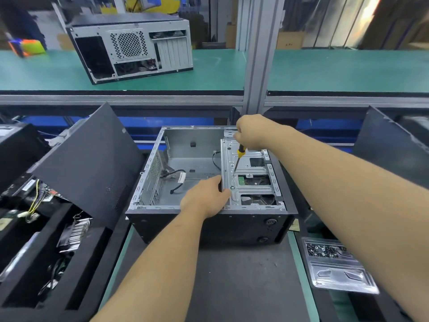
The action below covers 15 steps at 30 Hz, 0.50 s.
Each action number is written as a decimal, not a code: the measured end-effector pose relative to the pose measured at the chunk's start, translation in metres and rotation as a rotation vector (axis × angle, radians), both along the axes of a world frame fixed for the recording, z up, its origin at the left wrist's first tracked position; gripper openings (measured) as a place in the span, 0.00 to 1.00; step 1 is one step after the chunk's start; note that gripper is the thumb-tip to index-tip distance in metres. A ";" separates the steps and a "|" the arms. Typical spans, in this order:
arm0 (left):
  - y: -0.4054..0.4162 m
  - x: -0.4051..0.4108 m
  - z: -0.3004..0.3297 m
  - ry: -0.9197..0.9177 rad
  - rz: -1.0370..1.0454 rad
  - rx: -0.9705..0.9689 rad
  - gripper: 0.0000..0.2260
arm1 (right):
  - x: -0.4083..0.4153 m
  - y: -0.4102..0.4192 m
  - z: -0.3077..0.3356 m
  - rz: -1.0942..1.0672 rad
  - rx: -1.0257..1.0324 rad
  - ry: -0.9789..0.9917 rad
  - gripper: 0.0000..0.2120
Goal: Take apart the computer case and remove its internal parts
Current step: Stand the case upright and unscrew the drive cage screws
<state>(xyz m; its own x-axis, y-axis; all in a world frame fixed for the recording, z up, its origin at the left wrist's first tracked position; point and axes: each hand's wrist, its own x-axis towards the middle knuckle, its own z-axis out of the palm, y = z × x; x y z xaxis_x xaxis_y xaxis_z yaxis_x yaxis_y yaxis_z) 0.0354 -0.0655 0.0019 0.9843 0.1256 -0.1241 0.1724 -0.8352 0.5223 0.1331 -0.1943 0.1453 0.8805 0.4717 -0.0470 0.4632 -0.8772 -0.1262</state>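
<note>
Gripping the screwdriver in your right hand, you are setting its tip on the drive cage; your left hand is clasping the cage edge inside the computer case.

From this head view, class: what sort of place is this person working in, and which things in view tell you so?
Probably an electronics disassembly or recycling line. An opened computer case sits on the bench, a second case waits on the green shelf, and a bin of pulled parts stands at left.

I'm looking at an assembly-line workshop: green-matted benches on aluminium framing, 2 opened computer cases, foam-lined parts trays, stacked cardboard boxes.
</note>
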 end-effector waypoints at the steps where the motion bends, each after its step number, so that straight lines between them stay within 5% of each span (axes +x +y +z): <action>1: 0.000 0.000 0.000 -0.003 0.001 0.004 0.17 | -0.002 -0.002 0.001 0.042 0.003 -0.001 0.10; 7: 0.001 0.000 -0.001 -0.004 -0.005 0.002 0.17 | -0.010 -0.002 -0.001 0.137 0.069 -0.013 0.02; 15: 0.001 -0.001 0.001 -0.003 0.014 -0.008 0.16 | -0.012 0.003 -0.002 -0.004 0.127 0.096 0.14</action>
<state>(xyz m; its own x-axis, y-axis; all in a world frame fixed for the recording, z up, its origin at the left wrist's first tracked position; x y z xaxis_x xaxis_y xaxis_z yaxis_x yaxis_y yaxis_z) 0.0345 -0.0647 0.0029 0.9828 0.1382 -0.1222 0.1824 -0.8287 0.5291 0.1209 -0.1913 0.1437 0.8769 0.4753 -0.0713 0.4398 -0.8533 -0.2799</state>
